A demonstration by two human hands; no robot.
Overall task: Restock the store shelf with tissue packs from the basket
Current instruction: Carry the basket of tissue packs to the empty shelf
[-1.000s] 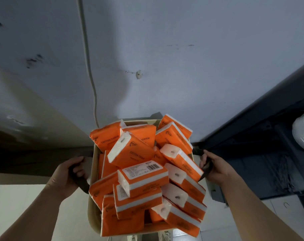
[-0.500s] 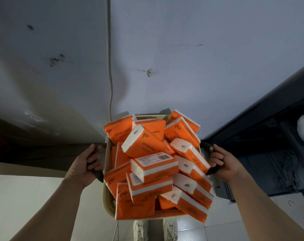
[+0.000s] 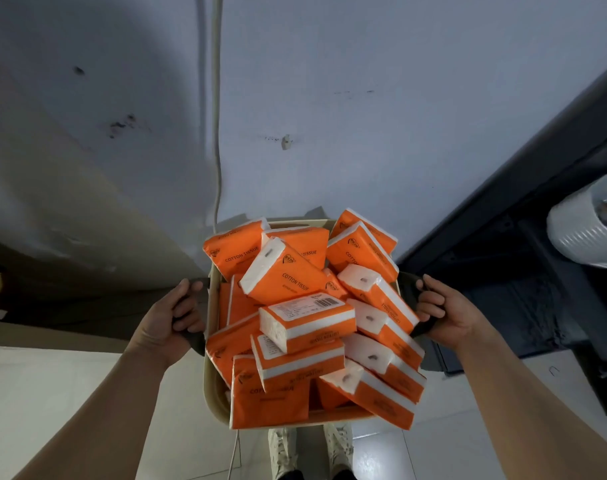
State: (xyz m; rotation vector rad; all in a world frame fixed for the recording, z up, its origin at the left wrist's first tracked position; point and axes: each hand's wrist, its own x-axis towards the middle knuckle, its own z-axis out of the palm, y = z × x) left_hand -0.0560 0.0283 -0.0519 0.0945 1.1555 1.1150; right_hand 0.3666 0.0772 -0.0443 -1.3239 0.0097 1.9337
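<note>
Your fingers [image 3: 187, 311] curl tight round the dark handles [image 3: 407, 282] — left hand [image 3: 167, 327] and right hand [image 3: 449, 315] both. Between them the basket [image 3: 214, 389], heaped with orange tissue packs [image 3: 307, 318], has come up a little, above your shoes [image 3: 283, 452]. You are carrying it — no pack is shelved yet.

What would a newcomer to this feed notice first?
The heap of orange tissue packs overfilling the beige basket at centre grabs the eye first. The left hand and right hand each hold a dark side handle, with a pale wall behind. A white ribbed roll sits at the right edge.
</note>
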